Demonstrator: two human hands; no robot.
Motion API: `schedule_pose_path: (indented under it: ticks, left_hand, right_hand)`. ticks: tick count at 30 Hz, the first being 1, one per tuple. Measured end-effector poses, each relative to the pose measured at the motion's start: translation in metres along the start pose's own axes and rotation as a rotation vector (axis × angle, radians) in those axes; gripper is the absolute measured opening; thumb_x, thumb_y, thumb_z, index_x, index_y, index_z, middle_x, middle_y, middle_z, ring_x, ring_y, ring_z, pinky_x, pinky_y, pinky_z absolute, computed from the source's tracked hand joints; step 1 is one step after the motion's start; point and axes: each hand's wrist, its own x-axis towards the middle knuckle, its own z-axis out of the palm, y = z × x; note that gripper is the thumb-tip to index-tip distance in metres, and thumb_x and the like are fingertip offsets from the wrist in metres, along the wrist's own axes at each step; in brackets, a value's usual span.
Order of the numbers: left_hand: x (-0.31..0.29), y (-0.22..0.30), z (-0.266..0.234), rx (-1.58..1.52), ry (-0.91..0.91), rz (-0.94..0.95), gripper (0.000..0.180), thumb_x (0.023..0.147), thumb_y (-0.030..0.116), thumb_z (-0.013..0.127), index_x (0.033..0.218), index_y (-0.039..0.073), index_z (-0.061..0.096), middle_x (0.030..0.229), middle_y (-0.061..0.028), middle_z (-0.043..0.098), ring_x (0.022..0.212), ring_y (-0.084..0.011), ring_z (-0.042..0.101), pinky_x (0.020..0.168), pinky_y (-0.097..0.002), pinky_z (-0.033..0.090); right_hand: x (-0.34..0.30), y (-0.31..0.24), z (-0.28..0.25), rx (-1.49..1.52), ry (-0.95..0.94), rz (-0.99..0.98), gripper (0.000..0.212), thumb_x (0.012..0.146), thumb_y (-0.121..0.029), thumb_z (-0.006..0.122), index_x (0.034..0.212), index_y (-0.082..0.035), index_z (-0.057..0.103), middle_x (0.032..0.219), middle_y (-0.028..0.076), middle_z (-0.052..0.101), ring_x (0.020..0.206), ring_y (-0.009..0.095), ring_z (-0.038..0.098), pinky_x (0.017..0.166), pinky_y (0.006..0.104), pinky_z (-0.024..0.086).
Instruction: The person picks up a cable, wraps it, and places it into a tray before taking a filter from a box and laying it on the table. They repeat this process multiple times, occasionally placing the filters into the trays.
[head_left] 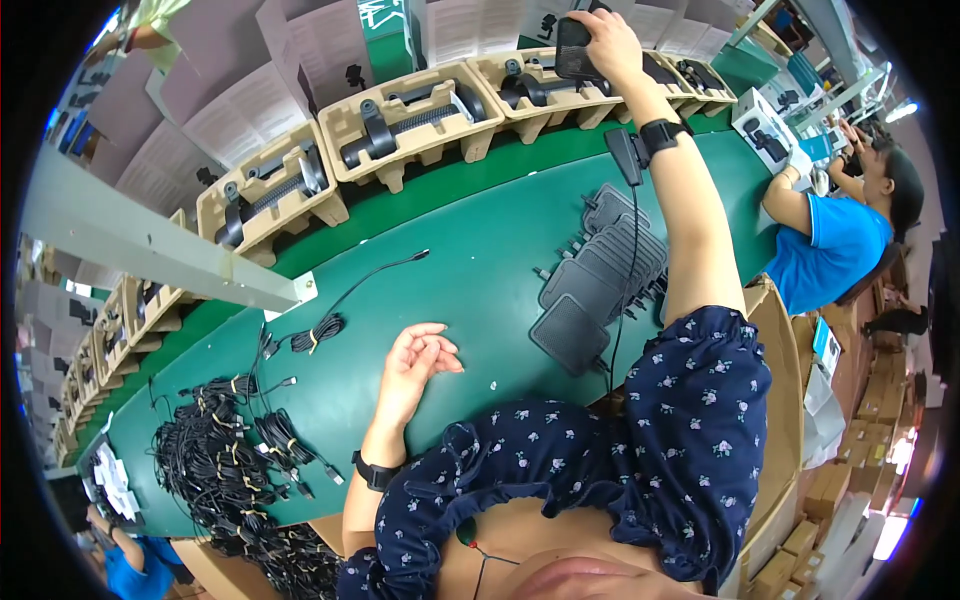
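Note:
Reaching up to the far trays, my right hand (612, 48) grips a flat black rounded panel (574, 50) over a moulded cardboard tray (520, 118). On the table below that arm lies a pile of similar black panels (600, 270) with small stubs at their edges. My left hand (415, 365) hovers over the green table (470, 310), fingers loosely curled and apart, with nothing visible in it. Nearest to it is a bundled black cable (318, 333) tied in a coil. A black box on a cord (628, 155) is beside my right wristband.
A row of cardboard trays with black parts (420, 125) runs along the far side. A metal post (170, 235) crosses the left. A heap of black cables (215, 450) lies at lower left. At the right, a person in blue (835, 240) works near a white box (762, 130).

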Motion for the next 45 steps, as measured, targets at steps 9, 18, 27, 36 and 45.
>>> schedule_pose_path:
  ticks: [9, 18, 27, 36, 45]
  left_hand:
    - [-0.016, -0.005, 0.002, 0.002, -0.071, 0.102, 0.022, 0.090, 0.009, 0.046, 0.111, 0.000, 0.045, 0.090, -0.0106, 0.057, 0.074, -0.0178, 0.058, 0.072, -0.0313, 0.049]
    - [-0.022, -0.014, -0.006, -0.001, -0.085, 0.159, 0.023, 0.090, 0.011, 0.047, 0.111, 0.000, 0.044, 0.091, -0.0119, 0.057, 0.074, -0.0180, 0.057, 0.072, -0.0323, 0.049]
    - [-0.013, -0.033, -0.031, -0.062, -0.082, 0.168, 0.025, 0.089, 0.011, 0.048, 0.112, 0.000, 0.044, 0.092, -0.0139, 0.057, 0.075, -0.0200, 0.058, 0.073, -0.0340, 0.050]
    - [-0.009, -0.031, -0.033, -0.075, -0.114, 0.176, 0.025, 0.089, 0.011, 0.048, 0.112, 0.001, 0.044, 0.094, -0.0144, 0.057, 0.078, -0.0211, 0.058, 0.074, -0.0357, 0.050]
    - [-0.025, -0.024, -0.027, -0.149, -0.110, 0.151, 0.027, 0.089, 0.012, 0.049, 0.114, 0.001, 0.045, 0.094, -0.0140, 0.056, 0.079, -0.0189, 0.057, 0.075, -0.0331, 0.050]
  right_hand:
    - [0.002, 0.002, -0.018, -0.026, -0.127, 0.056, 0.035, 0.080, -0.016, 0.047, 0.114, -0.025, 0.053, 0.110, 0.004, 0.054, 0.105, 0.024, 0.049, 0.085, 0.0440, 0.040]
    - [-0.012, 0.028, -0.020, -0.003, 0.091, 0.277, 0.028, 0.085, -0.018, 0.046, 0.109, -0.008, 0.056, 0.116, 0.013, 0.053, 0.107, 0.028, 0.050, 0.090, 0.0382, 0.041]
    - [-0.031, 0.050, 0.007, -0.117, -0.040, 0.552, 0.028, 0.087, -0.023, 0.044, 0.094, 0.001, 0.058, 0.094, 0.018, 0.060, 0.097, 0.034, 0.054, 0.089, 0.0415, 0.039]
    - [-0.034, 0.070, 0.005, -0.179, -0.106, 0.555, 0.039, 0.089, -0.035, 0.042, 0.089, 0.000, 0.061, 0.092, 0.019, 0.062, 0.093, 0.036, 0.056, 0.091, 0.0425, 0.038]
    - [-0.034, 0.068, -0.013, -0.334, 0.040, 0.661, 0.036, 0.084, -0.037, 0.049, 0.099, -0.006, 0.058, 0.096, 0.013, 0.058, 0.092, 0.031, 0.055, 0.076, 0.0433, 0.045]
